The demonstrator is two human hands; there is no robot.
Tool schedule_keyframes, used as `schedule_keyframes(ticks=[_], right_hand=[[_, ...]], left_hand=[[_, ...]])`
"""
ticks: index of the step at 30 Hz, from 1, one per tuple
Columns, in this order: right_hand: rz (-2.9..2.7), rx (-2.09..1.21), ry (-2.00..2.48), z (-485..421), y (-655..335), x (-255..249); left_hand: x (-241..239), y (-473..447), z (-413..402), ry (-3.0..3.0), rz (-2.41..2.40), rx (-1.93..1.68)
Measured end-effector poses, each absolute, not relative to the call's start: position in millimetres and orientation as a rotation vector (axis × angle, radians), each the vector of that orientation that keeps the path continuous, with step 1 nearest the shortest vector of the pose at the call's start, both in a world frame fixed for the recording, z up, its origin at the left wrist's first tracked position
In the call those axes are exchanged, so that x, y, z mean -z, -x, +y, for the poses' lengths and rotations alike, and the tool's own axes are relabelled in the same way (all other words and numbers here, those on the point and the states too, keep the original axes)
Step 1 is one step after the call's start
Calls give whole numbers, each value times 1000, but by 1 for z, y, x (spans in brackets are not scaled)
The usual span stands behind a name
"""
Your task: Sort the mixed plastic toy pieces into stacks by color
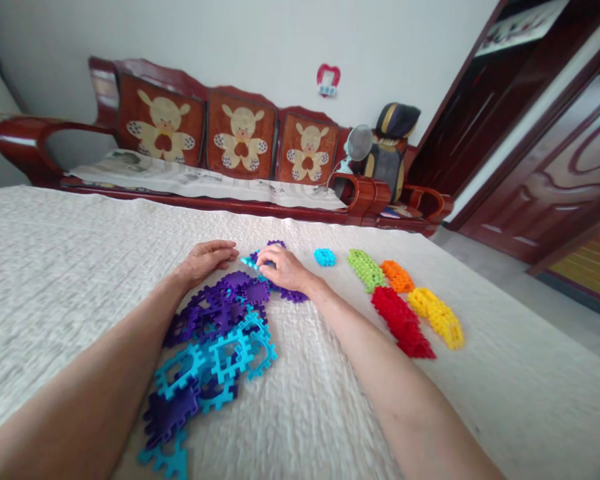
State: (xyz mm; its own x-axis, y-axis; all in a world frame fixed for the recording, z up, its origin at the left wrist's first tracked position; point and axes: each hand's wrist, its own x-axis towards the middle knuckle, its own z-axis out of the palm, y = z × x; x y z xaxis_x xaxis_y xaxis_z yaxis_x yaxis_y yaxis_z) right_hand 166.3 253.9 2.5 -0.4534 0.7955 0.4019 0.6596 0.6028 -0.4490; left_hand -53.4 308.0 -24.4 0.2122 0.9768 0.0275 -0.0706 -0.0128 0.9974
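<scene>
My left hand (211, 260) rests on the pale cloth at the far end of a loose pile, its fingers stretched out and holding nothing. The pile has purple interlocking plastic pieces (217, 313) and light-blue ones (230, 353), many of them toothed square frames. My right hand (281, 265) is curled over a smaller group of purple pieces (293, 295) and light-blue pieces (251, 261). Its fingertips are bent in among them; what they grip, if anything, is hidden.
To the right stand stacks in light blue (325, 257), green (366, 270), orange (397, 276), red (401, 323) and yellow (436, 317). Beyond the cloth-covered surface (325, 413) are a wooden sofa (45, 150), a small fan (359, 143) and a chair (387, 167).
</scene>
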Motion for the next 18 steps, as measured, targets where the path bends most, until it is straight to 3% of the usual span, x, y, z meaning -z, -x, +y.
schedule_keyframes(ticks=[10,15,18], right_hand=[[-1209,-1233,1147,223,-179,-17],[-962,-1317,1066,207,-176,-9],[-928,-1155,1189,199,-175,-7]], left_hand=[[4,64,283,-1569,1246,-1013],[8,101,225,-1893,1609,-917],[17,99,193,-1994,1694,-893]])
